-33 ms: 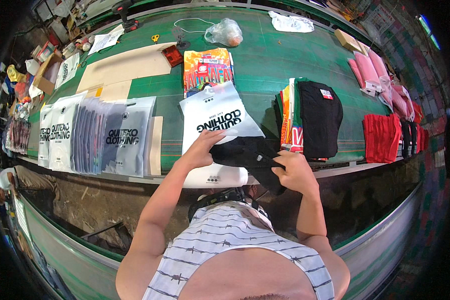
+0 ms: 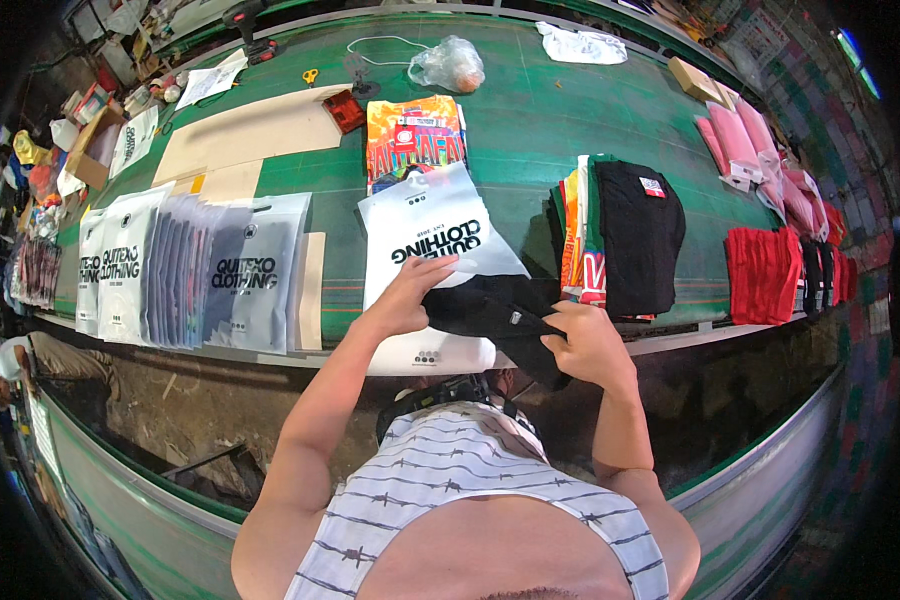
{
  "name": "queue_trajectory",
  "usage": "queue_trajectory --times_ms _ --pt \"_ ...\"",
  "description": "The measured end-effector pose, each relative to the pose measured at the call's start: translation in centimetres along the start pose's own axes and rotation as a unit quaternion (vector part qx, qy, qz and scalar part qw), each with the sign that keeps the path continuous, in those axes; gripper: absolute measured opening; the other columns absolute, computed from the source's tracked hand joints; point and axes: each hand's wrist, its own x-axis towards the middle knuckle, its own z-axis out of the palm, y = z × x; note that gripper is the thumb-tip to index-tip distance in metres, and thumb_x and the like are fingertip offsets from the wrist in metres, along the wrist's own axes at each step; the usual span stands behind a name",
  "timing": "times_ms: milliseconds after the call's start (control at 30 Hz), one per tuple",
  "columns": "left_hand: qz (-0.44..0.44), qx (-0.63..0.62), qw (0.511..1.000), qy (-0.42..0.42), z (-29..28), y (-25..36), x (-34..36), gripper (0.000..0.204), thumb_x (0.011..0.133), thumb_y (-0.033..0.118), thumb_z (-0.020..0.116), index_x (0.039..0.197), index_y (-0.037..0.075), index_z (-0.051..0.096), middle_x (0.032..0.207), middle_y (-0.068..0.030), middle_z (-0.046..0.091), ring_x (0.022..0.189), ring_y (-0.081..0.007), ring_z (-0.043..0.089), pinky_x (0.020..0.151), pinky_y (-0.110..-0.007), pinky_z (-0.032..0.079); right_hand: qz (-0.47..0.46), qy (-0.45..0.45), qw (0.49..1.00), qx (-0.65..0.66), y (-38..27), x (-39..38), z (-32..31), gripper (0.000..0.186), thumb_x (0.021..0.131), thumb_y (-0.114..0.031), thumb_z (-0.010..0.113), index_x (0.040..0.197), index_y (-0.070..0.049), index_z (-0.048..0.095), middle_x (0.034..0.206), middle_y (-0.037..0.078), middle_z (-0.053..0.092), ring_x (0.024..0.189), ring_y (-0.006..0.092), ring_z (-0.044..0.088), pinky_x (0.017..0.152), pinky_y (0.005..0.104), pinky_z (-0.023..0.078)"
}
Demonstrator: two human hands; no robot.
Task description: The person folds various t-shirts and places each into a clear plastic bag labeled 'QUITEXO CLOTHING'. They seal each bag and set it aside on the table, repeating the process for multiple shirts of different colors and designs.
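Observation:
A white plastic bag [image 2: 425, 215] with black lettering, upside down to me, lies at the table's near edge. A bunched black garment [image 2: 480, 305] meets its near side; I cannot tell how much of it is inside. My left hand [image 2: 410, 298] is closed on the bag's near edge, its fingers over the plastic and the garment beside its thumb. On the right, my right hand [image 2: 588, 342] grips the garment, part of which hangs past the table edge. Another white bag [image 2: 435, 350] shows below, overhanging the edge. Beyond lies a stack of colourful printed garments [image 2: 415, 140].
Filled bags [image 2: 135, 270] stand in a row at left. Folded black clothing [image 2: 640, 240] sits right of my hands, with red clothing [image 2: 765, 275] and pink packages [image 2: 740, 145] farther right. Cardboard [image 2: 255, 135], yellow scissors [image 2: 311, 77] and a clear bag [image 2: 448, 65] lie on the green table [image 2: 530, 130].

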Motion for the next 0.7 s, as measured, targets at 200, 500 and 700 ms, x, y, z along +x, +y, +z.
queue_trajectory --times_ms 200,500,700 --pt "0.092 -0.149 0.984 0.032 0.2 -1.1 2.0 0.105 0.049 -0.02 0.049 0.15 0.01 0.05 0.159 -0.0132 0.045 0.149 -0.0326 0.037 0.124 -0.04 0.027 0.009 0.026 0.999 -0.017 -0.7 1.0 -1.2 0.019 0.075 -0.008 0.073 0.089 0.005 0.073 0.086 0.021 0.068 0.082 0.042 0.067 0.075 0.0478 0.053" --pt "0.144 -0.188 0.971 0.038 0.0 2.9 2.9 0.106 0.051 -0.018 0.05 0.153 0.012 0.045 0.16 -0.0145 0.043 0.151 -0.0331 0.034 0.126 -0.042 0.024 -0.02 0.033 0.998 -0.052 -3.1 2.5 -1.4 0.019 0.073 -0.006 0.075 0.089 0.003 0.073 0.082 0.02 0.067 0.079 0.0404 0.067 0.071 0.0481 0.053" --pt "0.188 -0.115 0.973 0.075 -1.6 7.1 3.0 0.105 0.051 -0.018 0.045 0.153 0.008 0.042 0.16 -0.017 0.04 0.151 -0.0377 0.032 0.126 -0.046 0.022 -0.011 0.078 0.992 -0.101 -3.4 4.1 1.0 0.02 0.077 -0.01 0.073 0.093 0.002 0.074 0.086 0.019 0.067 0.078 0.0401 0.067 0.071 0.049 0.053"
